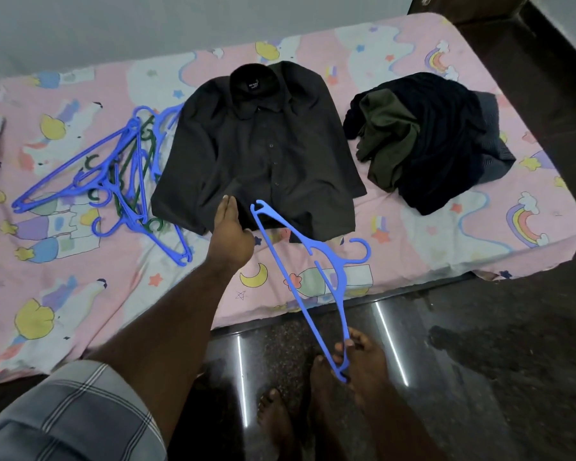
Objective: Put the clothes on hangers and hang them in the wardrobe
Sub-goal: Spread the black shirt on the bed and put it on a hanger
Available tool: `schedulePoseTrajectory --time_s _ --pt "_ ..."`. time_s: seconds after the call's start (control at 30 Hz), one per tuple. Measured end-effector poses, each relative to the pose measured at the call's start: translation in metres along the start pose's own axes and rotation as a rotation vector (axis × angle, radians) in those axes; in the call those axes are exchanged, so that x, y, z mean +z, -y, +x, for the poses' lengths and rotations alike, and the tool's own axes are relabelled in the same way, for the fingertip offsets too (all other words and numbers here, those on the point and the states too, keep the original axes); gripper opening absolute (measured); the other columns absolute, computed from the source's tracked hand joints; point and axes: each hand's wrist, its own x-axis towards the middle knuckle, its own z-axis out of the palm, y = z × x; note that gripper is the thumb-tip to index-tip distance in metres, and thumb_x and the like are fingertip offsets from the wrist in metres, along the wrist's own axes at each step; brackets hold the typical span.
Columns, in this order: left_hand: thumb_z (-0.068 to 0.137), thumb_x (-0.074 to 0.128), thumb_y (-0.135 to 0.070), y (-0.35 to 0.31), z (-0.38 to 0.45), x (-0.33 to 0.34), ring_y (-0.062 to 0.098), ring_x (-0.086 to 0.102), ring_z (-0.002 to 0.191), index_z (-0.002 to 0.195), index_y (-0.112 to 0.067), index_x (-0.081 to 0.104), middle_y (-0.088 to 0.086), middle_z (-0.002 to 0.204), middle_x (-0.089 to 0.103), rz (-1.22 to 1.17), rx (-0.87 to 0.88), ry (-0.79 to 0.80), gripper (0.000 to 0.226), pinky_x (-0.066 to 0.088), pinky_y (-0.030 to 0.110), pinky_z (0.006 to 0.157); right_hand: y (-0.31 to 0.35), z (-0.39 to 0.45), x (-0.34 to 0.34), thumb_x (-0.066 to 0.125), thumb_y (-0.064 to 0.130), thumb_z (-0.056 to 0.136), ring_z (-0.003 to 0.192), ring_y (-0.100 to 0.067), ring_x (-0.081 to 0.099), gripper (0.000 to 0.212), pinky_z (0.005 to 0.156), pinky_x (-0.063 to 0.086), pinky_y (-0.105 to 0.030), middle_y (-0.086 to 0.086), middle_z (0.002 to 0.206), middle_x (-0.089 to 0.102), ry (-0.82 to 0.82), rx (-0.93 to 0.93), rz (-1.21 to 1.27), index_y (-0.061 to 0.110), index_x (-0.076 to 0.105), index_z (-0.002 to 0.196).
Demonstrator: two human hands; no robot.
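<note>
A dark button-up shirt (260, 151) lies spread flat on the bed, collar toward the wall. My left hand (230, 231) reaches to its lower hem with straight fingers touching the cloth. My right hand (350, 357) pinches one end of a blue plastic hanger (313, 281) low over the bed's front edge; the hanger slants up toward the shirt's hem, hook to the right. A pile of several blue and green hangers (120, 174) lies left of the shirt.
A heap of dark and olive clothes (426, 141) sits on the bed to the right of the shirt. The bed has a pink cartoon-print sheet (479, 234). Dark glossy floor (479, 361) lies in front, with my bare feet on it.
</note>
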Motion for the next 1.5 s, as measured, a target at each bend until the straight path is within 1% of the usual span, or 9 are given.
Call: schedulePoseTrajectory --time_s 0.23,0.37,0.57,0.7,0.87,1.07,1.23,1.43,1.5 --pt "0.094 0.057 0.002 0.004 0.0 -0.005 0.028 0.032 0.148 0.159 -0.007 0.018 0.007 0.167 0.013 -0.042 -0.008 -0.025 0.076 0.035 0.043 0.118 -0.009 -0.004 -0.013 0.044 -0.006 0.101 0.057 -0.025 0.055 0.023 0.057 0.047 -0.034 -0.015 0.069 0.059 -0.014 0.013 -0.086 -0.002 0.062 0.115" --pt "0.097 0.058 0.0 0.008 -0.005 -0.003 0.03 0.036 0.146 0.158 -0.008 0.024 0.009 0.165 0.023 -0.065 -0.021 0.029 0.071 0.038 0.042 0.117 -0.01 -0.006 0.001 0.045 -0.007 0.1 0.06 -0.026 0.053 0.023 0.06 0.046 -0.034 -0.017 0.071 0.058 -0.015 0.038 -0.072 -0.007 0.06 0.117" --pt "0.097 0.054 0.0 0.018 -0.015 -0.005 0.029 0.04 0.142 0.156 -0.008 0.03 0.009 0.159 0.034 0.033 0.004 0.091 0.063 0.036 0.038 0.116 0.011 -0.007 0.047 0.047 0.0 0.102 0.074 -0.031 0.063 0.025 0.058 0.053 -0.035 -0.013 0.08 0.065 0.081 0.04 0.018 0.018 0.064 0.102" --pt "0.097 0.058 -0.005 0.027 -0.017 0.001 0.028 0.044 0.141 0.156 -0.01 0.032 0.007 0.159 0.037 0.004 -0.05 0.131 0.064 0.04 0.044 0.115 0.031 -0.003 0.078 0.05 0.001 0.1 0.075 -0.033 0.07 0.022 0.066 0.059 -0.048 -0.01 0.079 0.071 0.11 0.03 -0.006 0.016 0.066 0.097" --pt "0.091 0.065 -0.009 0.044 -0.028 0.015 0.023 0.044 0.14 0.153 -0.015 0.038 0.002 0.154 0.044 -0.149 -0.167 0.136 0.068 0.04 0.046 0.115 0.048 0.005 0.097 0.049 0.003 0.102 0.069 -0.028 0.062 0.02 0.052 0.056 -0.033 -0.015 0.082 0.066 0.128 0.029 0.0 0.014 0.064 0.095" --pt "0.098 0.063 -0.022 0.046 -0.067 0.041 0.034 0.066 0.107 0.132 -0.011 0.056 0.015 0.122 0.066 -0.603 -0.675 0.365 0.036 0.055 0.048 0.095 0.05 0.013 0.11 0.051 0.006 0.102 0.067 -0.026 0.068 0.018 0.064 0.06 -0.041 -0.011 0.087 0.071 0.139 0.043 -0.007 0.013 0.067 0.107" --pt "0.099 0.058 -0.005 0.042 -0.069 0.049 0.028 0.072 0.083 0.109 -0.004 0.065 0.02 0.104 0.07 -0.803 -0.771 0.326 0.012 0.059 0.036 0.06 0.056 0.017 0.113 0.061 0.002 0.096 0.091 -0.036 0.072 0.015 0.083 0.059 -0.055 -0.016 0.103 0.073 0.184 0.029 -0.061 0.012 0.069 0.104" --pt "0.099 0.058 -0.002 0.053 -0.062 0.062 0.029 0.073 0.088 0.112 -0.012 0.063 0.017 0.105 0.069 -0.854 -0.789 0.274 0.017 0.063 0.048 0.073 0.086 0.05 0.105 0.061 0.009 0.096 0.089 -0.031 0.071 0.008 0.078 0.061 -0.042 -0.016 0.102 0.073 0.123 0.034 0.018 0.012 0.068 0.098" --pt "0.099 0.058 -0.004 0.058 -0.063 0.065 0.03 0.073 0.089 0.111 -0.013 0.064 0.018 0.107 0.069 -0.853 -0.804 0.271 0.016 0.063 0.049 0.075 0.1 0.063 0.105 0.057 0.008 0.098 0.097 -0.034 0.069 0.012 0.085 0.059 -0.043 -0.016 0.108 0.069 0.121 0.037 0.054 0.014 0.065 0.104"
